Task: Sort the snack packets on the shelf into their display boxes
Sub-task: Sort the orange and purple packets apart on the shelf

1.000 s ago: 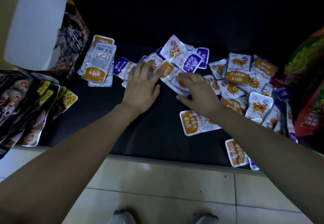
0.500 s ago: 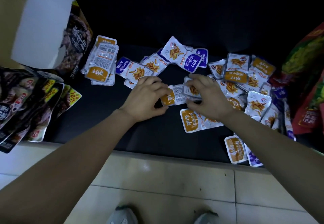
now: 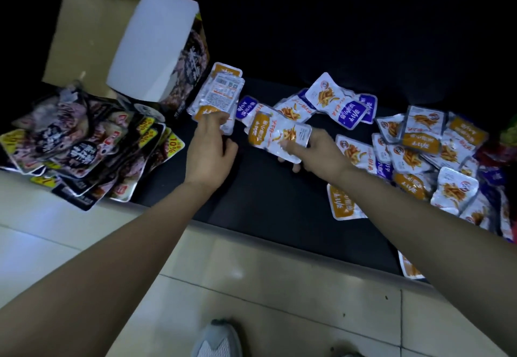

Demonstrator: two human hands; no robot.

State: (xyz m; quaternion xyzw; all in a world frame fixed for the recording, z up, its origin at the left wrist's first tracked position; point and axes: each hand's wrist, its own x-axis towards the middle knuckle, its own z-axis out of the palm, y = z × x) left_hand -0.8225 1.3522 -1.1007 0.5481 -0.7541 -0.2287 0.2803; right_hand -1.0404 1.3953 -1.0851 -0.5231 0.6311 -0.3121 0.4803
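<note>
Right grip: the right hand pinches an orange-and-white foil snack packet, thumb on its printed face and fingers beneath. The packet is tilted and held above the black shelf.
Left grip: the left hand curls its fingers onto the near end of a stack of orange-labelled white packets. Whether the thumb is under the stack cannot be told.
Change: half a second ago both hands held the packet together at mid-shelf. Now the right hand has it alone, further left and nearer the stack, and the left hand has gone to the stack.
Stack: it lies on the shelf just beside the dark printed side of a tall card display box with a raised white flap.
Display box: its inside is hidden by the flap, so its contents cannot be told.
Carton: a brown cardboard carton stands behind the box, flaps up, inside not visible.
Dark packets: a fanned pile of black glossy packets with yellow tags lies outside the box at the shelf's left end, overhanging the front edge.
Loose heap: mixed orange-labelled and purple-labelled packets lie scattered on the shelf to the right, and more purple-labelled ones lie behind the held packet.
</note>
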